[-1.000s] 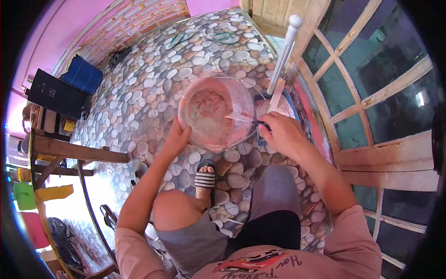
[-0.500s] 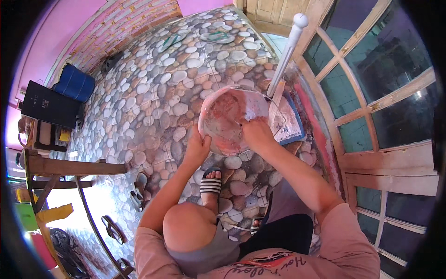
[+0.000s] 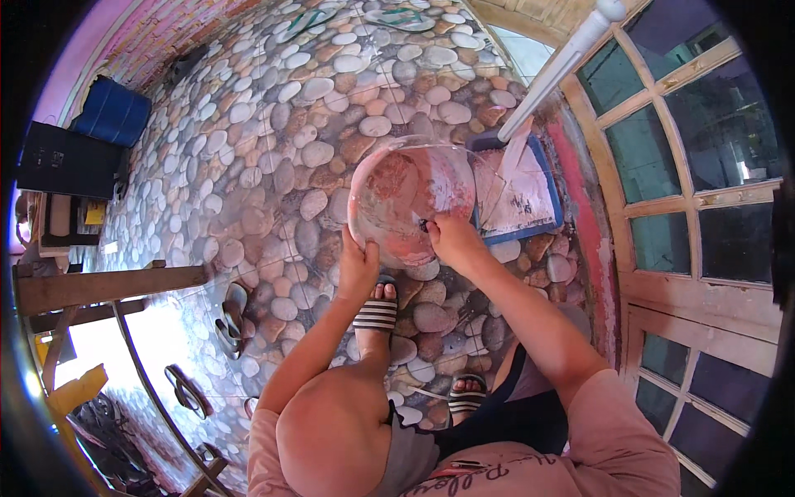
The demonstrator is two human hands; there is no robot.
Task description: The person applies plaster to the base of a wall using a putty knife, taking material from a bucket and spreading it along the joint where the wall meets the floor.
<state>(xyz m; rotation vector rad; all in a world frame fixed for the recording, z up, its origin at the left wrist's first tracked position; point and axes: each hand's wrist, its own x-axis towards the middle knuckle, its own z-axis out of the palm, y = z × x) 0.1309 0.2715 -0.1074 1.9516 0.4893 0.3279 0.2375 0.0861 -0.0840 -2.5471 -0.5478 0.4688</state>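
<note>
Gripping bucket [image 3: 451,180] and tool [image 3: 424,224], hands [image 3: 359,268] [image 3: 457,241] curled

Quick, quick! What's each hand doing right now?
Left hand: closed on the near-left side of the bucket.
Right hand: closed around a dark-handled tool.

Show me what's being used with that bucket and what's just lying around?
In use:
bucket, gripped by the left hand
dark-handled tool, in the right hand
probably the blue-rimmed tray, pink-smeared, beside the bucket

Just lying about:
green-strapped flip-flops, at the top
dark sandals, off to the left
blue container, farther left
</note>
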